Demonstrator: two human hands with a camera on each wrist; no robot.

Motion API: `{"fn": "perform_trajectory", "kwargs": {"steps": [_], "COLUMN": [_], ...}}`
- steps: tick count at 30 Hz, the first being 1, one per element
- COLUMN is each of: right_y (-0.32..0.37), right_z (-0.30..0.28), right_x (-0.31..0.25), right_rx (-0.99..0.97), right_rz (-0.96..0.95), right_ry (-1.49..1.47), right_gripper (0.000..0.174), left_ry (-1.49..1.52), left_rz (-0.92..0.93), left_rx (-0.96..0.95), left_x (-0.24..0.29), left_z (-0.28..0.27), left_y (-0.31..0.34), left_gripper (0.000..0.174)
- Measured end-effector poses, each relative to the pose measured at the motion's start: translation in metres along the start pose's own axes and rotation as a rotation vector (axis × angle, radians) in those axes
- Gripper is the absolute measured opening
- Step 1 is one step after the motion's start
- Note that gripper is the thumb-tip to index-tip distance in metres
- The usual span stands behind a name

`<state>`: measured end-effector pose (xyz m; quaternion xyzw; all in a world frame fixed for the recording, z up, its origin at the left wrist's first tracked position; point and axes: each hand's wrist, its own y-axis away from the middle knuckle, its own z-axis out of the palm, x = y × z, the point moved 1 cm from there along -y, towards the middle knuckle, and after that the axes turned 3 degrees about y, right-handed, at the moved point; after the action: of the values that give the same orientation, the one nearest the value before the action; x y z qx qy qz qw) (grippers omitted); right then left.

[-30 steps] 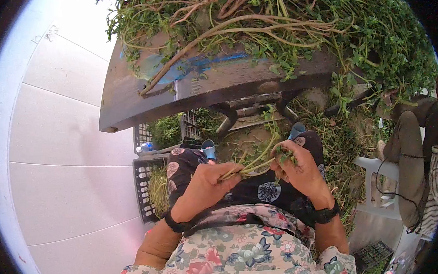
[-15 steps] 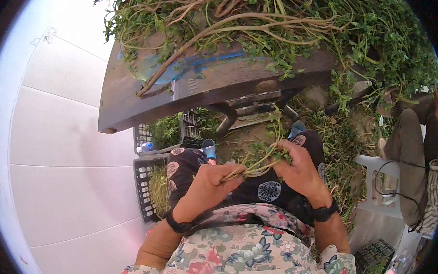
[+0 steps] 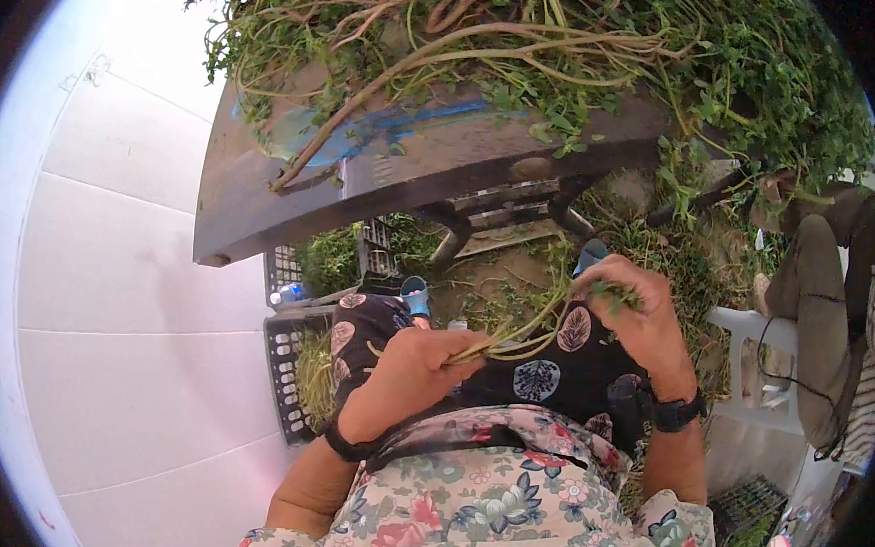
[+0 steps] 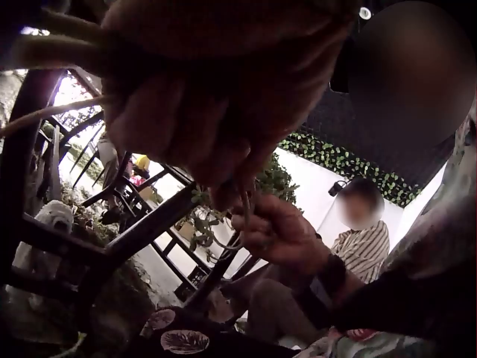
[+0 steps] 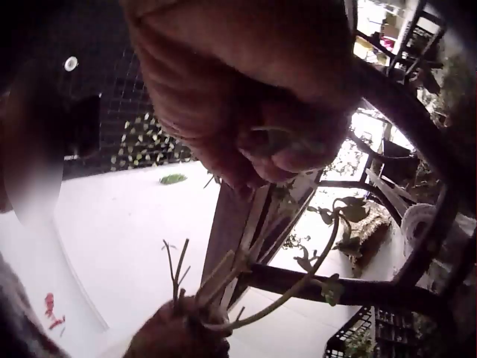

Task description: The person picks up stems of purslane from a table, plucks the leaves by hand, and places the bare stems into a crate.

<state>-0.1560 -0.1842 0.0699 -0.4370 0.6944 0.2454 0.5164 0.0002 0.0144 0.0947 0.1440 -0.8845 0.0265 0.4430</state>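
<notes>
Several thin green stems [image 3: 522, 341] stretch between the two hands above the lap. The left hand [image 3: 414, 367] curls its fingers round their lower ends. Leafy sprigs [image 3: 618, 297] lie at the right hand [image 3: 641, 311], whose fingers pinch the upper part of the stems. In the right wrist view, cut stem ends stick up from the left hand [image 5: 182, 332] and a leafy stem [image 5: 302, 280] arches from it, under the right hand [image 5: 253, 89]. The left wrist view shows the right hand [image 4: 279, 231] close behind the dark left hand [image 4: 216, 89].
A heap of leafy plants [image 3: 770, 83] covers much of the wooden table [image 3: 413, 177] ahead. Black crates [image 3: 291, 375] with greens stand at lower left, beside a white wall [image 3: 147, 276]. Greens litter the ground. At right are a white plastic chair [image 3: 764, 344] and a seated person's legs [image 3: 822, 297].
The right hand has moved right and slightly up, away from the left hand, with a longer stretch of stems showing between them. The left hand has barely moved.
</notes>
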Motion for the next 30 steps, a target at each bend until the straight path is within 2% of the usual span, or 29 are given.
{"fn": "perform_trajectory", "kwargs": {"steps": [2, 5, 8, 11, 14, 17, 19, 20, 22, 25, 28, 30], "right_y": [-0.004, -0.002, 0.002, 0.006, 0.009, 0.002, 0.004, -0.001, -0.012, -0.008, 0.003, 0.002], "right_z": [0.007, 0.016, 0.018, 0.024, 0.034, 0.025, 0.013, 0.009, 0.000, -0.009, -0.004, 0.005], "right_x": [-0.002, -0.001, 0.001, 0.004, 0.013, 0.018, 0.023, 0.024, 0.023, 0.021, 0.013, -0.008], "right_rx": [-0.076, -0.155, -0.216, -0.229, -0.098, -0.049, 0.086, 0.158, 0.193, 0.170, 0.092, -0.032], "right_rz": [-0.178, -0.261, -0.207, -0.169, -0.152, 0.383, 0.283, 0.310, 0.393, 0.387, 0.344, 0.154], "right_ry": [0.121, 0.289, 0.403, 0.375, 0.310, -0.114, -0.202, -0.342, -0.972, -0.956, -0.686, -0.202], "right_gripper": [0.031, 0.033, 0.031, 0.032, 0.028, 0.025, 0.020, 0.020, 0.020, 0.018, 0.017, 0.019], "left_ry": [-0.029, -0.059, -0.057, -0.019, 0.011, 0.055, 0.113, 0.153, 0.229, 0.196, 0.158, 0.190], "left_rz": [0.016, -0.016, -0.034, 0.001, -0.001, -0.056, -0.109, -0.132, -0.178, -0.098, -0.108, -0.131], "left_rx": [-0.016, -0.037, -0.027, 0.003, 0.010, 0.003, 0.014, 0.020, 0.037, 0.081, 0.077, 0.054], "left_x": [0.003, 0.005, 0.007, 0.005, 0.004, 0.002, 0.000, 0.000, -0.001, -0.003, 0.003, -0.001], "left_z": [0.000, -0.002, -0.005, -0.002, 0.000, 0.002, 0.001, -0.002, -0.010, -0.012, -0.014, -0.013], "left_y": [-0.001, 0.000, -0.001, -0.001, -0.001, 0.000, 0.001, 0.000, -0.001, -0.002, -0.003, -0.004], "left_gripper": [0.023, 0.023, 0.022, 0.021, 0.021, 0.020, 0.020, 0.020, 0.021, 0.021, 0.022, 0.021]}}
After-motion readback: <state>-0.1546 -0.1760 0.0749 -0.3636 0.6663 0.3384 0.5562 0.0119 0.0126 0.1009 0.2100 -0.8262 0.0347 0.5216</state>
